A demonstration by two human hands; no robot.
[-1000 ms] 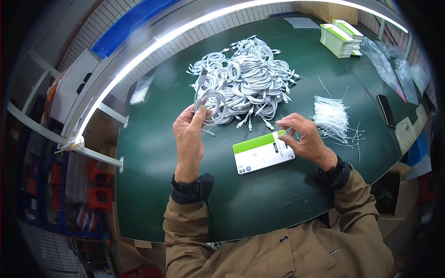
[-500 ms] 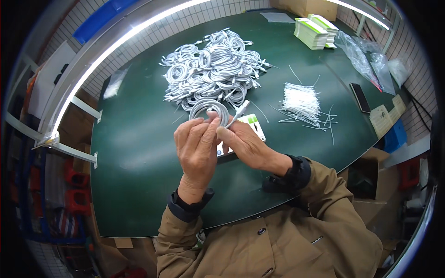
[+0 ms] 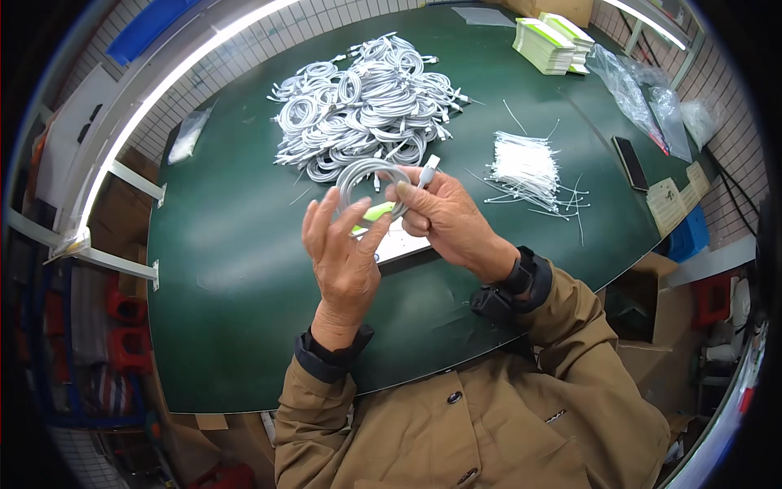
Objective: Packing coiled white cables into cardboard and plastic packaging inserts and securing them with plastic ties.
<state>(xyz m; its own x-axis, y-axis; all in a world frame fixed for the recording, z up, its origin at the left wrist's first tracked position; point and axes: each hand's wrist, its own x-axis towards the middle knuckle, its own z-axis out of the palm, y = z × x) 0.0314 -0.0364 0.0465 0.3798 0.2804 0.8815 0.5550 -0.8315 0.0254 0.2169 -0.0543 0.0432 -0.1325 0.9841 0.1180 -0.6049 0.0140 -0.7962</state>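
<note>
Right fingers (image 3: 415,198) pinch a round grey cable coil (image 3: 345,182); left fingers (image 3: 328,213) spread beside it, contact unclear. Shaping seems in hand; the next move likely needs even loops.

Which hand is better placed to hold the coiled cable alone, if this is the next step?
Probably the right hand: its thumb and fingers pinch the coiled cable near a plug. The left hand is open at the coil's near left side, fingers spread; whether they touch it is unclear.

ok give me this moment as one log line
right hand: holding coiled cable | left hand: open beside it | on table: green-white package, cable pile
</note>
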